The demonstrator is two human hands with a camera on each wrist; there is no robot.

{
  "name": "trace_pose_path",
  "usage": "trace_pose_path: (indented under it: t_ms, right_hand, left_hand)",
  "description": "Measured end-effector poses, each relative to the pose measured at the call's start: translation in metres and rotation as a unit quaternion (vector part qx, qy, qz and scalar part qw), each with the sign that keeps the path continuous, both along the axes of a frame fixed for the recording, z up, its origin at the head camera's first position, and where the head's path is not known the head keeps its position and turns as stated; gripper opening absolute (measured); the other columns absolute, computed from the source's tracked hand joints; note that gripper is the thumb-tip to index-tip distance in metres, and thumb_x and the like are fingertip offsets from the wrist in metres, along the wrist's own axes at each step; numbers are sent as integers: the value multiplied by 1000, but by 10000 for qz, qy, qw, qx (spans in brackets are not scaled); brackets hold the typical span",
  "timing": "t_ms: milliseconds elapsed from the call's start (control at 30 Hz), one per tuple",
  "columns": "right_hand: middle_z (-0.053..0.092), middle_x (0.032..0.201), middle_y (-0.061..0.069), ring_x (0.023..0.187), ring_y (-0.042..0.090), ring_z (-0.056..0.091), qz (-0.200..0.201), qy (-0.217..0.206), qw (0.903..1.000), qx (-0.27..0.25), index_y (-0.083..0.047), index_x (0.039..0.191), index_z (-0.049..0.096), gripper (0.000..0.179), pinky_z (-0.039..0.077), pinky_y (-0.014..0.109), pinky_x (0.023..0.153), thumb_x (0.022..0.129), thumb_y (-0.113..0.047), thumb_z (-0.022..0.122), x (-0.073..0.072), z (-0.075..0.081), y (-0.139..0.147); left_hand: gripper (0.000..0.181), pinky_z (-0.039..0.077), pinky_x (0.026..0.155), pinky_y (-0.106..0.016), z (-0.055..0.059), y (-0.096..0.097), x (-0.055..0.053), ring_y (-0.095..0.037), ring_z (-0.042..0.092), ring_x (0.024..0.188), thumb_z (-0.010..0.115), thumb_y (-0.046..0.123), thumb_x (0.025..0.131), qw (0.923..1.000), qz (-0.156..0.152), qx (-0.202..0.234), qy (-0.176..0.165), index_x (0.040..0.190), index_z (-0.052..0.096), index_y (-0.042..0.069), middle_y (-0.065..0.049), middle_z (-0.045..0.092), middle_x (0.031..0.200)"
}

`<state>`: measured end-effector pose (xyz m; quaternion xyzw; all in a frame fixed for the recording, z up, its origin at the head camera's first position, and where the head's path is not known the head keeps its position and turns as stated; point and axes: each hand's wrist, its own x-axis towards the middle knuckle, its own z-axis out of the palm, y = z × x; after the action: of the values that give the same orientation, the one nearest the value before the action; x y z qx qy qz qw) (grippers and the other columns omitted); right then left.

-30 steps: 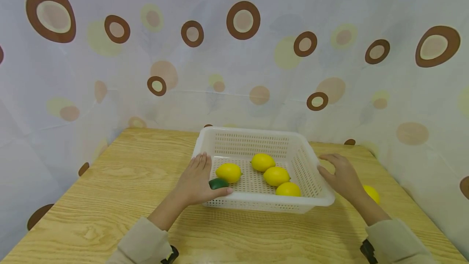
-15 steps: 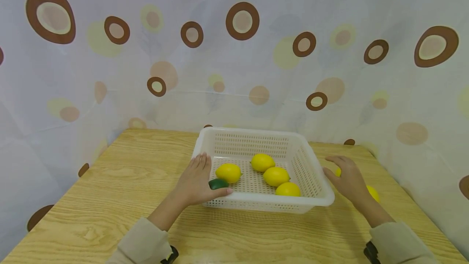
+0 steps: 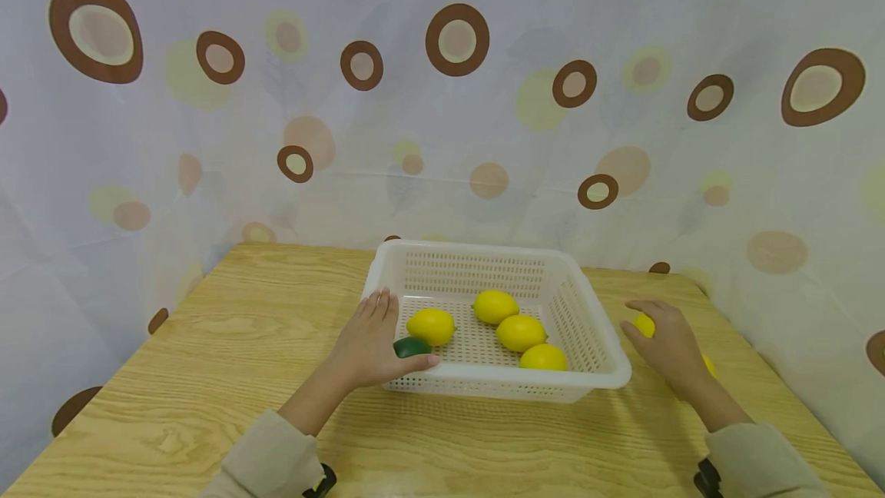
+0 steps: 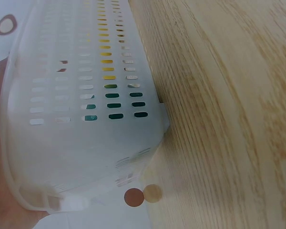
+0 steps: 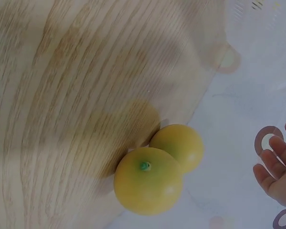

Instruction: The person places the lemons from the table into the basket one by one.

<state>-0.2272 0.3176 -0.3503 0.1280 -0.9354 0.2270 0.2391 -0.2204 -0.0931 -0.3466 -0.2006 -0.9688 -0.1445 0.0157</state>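
A white plastic basket [image 3: 484, 376] sits on the table with several yellow lemons [image 3: 522, 333] inside. My left hand [image 3: 373, 344] rests over its near left corner, fingers straight across the left rim and thumb along the front rim. Partly hidden behind that thumb, a dark green rounded object [image 3: 412, 347] lies in the basket. My right hand [image 3: 665, 340] is off the basket's right side, fingers spread and loosely bent, holding nothing. Two lemons lie near it on the table: one lemon [image 3: 644, 325] shows between thumb and fingers, another lemon [image 3: 710, 366] mostly behind the wrist.
The wooden table [image 3: 228, 344] extends on both sides of the basket and in front of it. A patterned curtain [image 3: 442, 137] hangs behind and around the table. In the right wrist view, the two lemons [image 5: 148, 183] lie side by side.
My right hand has moved right, away from the basket's right rim, and over the nearer loose lemon, which has come into sight. My left hand and the basket have stayed in place.
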Motion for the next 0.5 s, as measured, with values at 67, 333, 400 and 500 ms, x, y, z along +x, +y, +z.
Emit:
trace_pose_path:
  t_ms: [67,333,400,500]
  right_hand:
    - [54,113,37,107,53,45,-63,-66,10000,-16,12,113,57,35,36,67,87,85,-7,63,1,0,2]
    - [56,111,37,104,52,47,-276,-65,9996,75,12,111,58,35,36,66,86,85,-12,63,4,-2,8]
    - [56,111,36,104,52,47,-312,-95,9994,90,12,111,58,36,36,66,86,85,-13,63,5,-3,10]
    - [55,112,36,105,51,46,-408,-163,9989,157,11,112,58,38,35,66,86,86,-16,62,6,-5,12]
  left_hand:
    - [106,12,118,-46,0,0,0,-35,13,143,51,68,79,10000,2,9,1,143,19,-10,-25,14,152]
    - [106,12,118,-47,0,0,0,-36,13,143,51,68,79,10000,6,23,15,143,19,-10,-26,16,152]
    - [106,12,118,-47,-1,0,0,-36,13,143,51,68,79,10000,3,26,10,143,19,-10,-26,16,152]
    - [106,12,118,-47,-1,0,-1,-36,13,143,51,68,79,10000,-2,7,6,143,18,-10,-26,15,152]
